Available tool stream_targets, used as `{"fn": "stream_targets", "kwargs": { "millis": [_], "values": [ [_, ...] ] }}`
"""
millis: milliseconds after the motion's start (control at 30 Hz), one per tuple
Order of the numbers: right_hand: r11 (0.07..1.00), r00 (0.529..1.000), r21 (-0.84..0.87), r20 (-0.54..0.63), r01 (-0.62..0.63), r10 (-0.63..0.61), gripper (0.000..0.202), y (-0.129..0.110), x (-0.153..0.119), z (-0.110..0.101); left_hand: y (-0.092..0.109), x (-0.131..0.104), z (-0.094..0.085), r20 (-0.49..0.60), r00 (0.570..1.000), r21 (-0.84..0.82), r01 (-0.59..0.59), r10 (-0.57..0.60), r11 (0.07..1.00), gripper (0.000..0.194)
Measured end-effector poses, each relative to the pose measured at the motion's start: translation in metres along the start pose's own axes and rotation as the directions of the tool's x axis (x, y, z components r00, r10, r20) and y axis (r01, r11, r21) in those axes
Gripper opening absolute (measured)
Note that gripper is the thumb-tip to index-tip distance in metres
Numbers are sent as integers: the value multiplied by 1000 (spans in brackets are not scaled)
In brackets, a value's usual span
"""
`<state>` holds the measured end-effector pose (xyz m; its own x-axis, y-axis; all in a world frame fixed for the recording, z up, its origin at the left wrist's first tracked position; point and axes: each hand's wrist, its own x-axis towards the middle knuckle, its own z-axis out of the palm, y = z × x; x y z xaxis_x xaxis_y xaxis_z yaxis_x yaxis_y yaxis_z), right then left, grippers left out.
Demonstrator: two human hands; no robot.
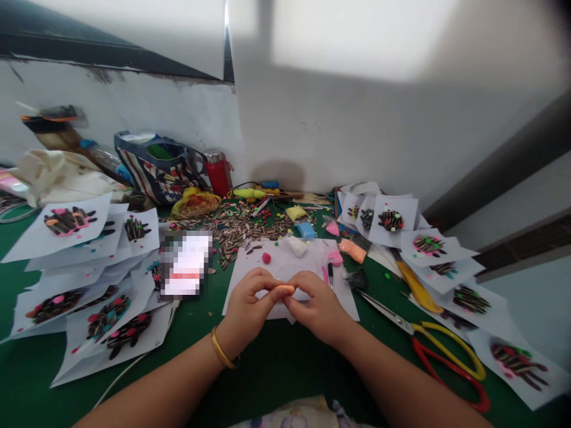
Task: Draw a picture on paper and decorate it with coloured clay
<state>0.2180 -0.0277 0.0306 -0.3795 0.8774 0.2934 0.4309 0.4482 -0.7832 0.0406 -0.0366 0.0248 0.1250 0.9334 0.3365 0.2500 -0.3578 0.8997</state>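
Observation:
My left hand [250, 302] and my right hand [314, 304] meet above a white sheet of paper [345, 306]. Between their fingertips is a small piece of orange modelling clay [285, 289], pinched from both sides. Part of the clay is covered by my fingers. On the paper just beyond lie a dark pink clay ball [266, 258] and a lump of white clay [297, 246]. A pink clay lump [334, 257] and a black pen [331, 274] are to the right of my right hand. Beside the sheet sits a packet of orange clay [353, 250].
Loose sunflower seeds [232, 229] spread across the back. Large scissors [410, 327] and a yellow-handled cutter [414, 282] lie at right. Stacked seed-decorated cards [116, 261] stand left, others [395, 205] right. A phone [187, 261], striped bag [160, 169] and red flask [217, 172] are left.

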Motion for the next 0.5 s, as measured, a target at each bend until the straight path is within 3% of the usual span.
{"fn": "stream_targets", "kwargs": {
  "millis": [133, 233, 367, 500],
  "values": [
    [995, 998, 96, 66, 6, -12, 13, 0, 1, -1, 1, 1, -1, 8, 1000, -24, 12, -12, 1000, 18],
    [999, 998, 45, 59, 21, -24, 13, -1, 1, 0, 0, 1, 0, 11, 1000, -17, 6, -6, 1000, 26],
    [1000, 1000, -14, 26, 16, -16, 11, -1, 0, 1, 1, 1, 0, 21, 999, 15, 25, -25, 1000, 15],
    [996, 998, 95, 56, 1, -7, 15, 3, 1, -1, 2, 1, -2, 36, 999, 8, 36, -36, 999, 22]
  ]
}}
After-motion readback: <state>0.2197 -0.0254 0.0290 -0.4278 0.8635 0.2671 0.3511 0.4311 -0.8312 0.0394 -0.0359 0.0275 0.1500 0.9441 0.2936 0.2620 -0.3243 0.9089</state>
